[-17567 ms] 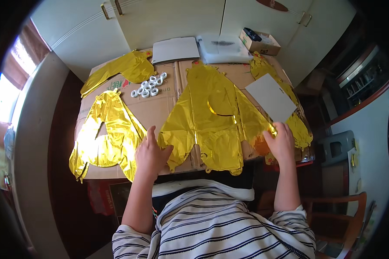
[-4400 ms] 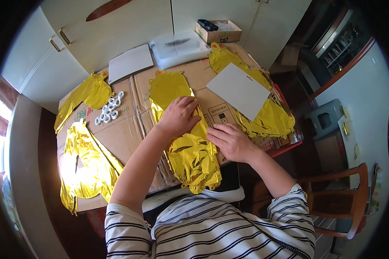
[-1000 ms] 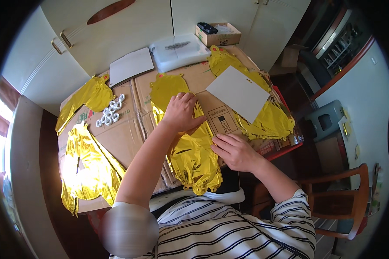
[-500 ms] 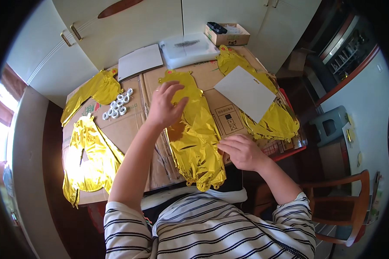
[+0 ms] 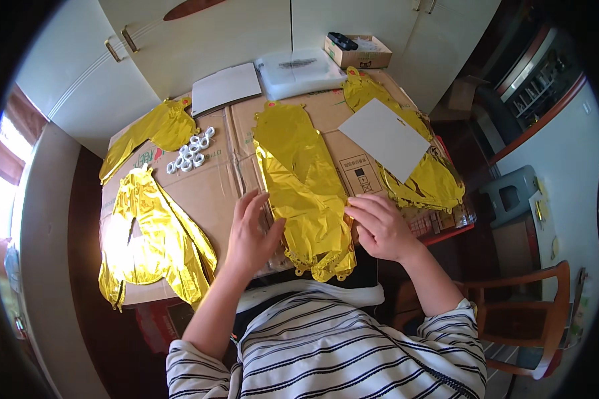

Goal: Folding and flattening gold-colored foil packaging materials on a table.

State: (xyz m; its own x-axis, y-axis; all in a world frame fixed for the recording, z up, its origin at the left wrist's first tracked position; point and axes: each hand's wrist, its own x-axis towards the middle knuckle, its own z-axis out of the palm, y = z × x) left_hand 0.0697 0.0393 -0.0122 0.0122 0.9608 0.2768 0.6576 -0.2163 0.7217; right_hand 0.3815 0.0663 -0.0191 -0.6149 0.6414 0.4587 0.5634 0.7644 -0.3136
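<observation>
A flat gold foil balloon (image 5: 299,153) lies lengthwise in front of me, its lower part creased and its bottom edge near the table's front. My left hand (image 5: 249,233) is beside its lower left edge, fingers spread and thumb tip at the foil. On the opposite side, the fingertips of my right hand (image 5: 385,229) touch the right edge; the fingers are loosely bent with the thumb apart. Neither hand visibly grips anything.
Cardboard (image 5: 199,193) covers the table. Other gold foil balloons lie at the front left (image 5: 150,233), back left (image 5: 163,126) and right (image 5: 426,183). White rolls (image 5: 192,154), a white card (image 5: 386,138), a grey-white sheet stack (image 5: 226,88), a clear plastic pack (image 5: 299,73) and a small box (image 5: 373,56) surround them.
My left hand has come down from the balloon's upper part to its lower left edge. My right hand stays at the right edge. The foil's middle looks flatter, and the view has shifted slightly.
</observation>
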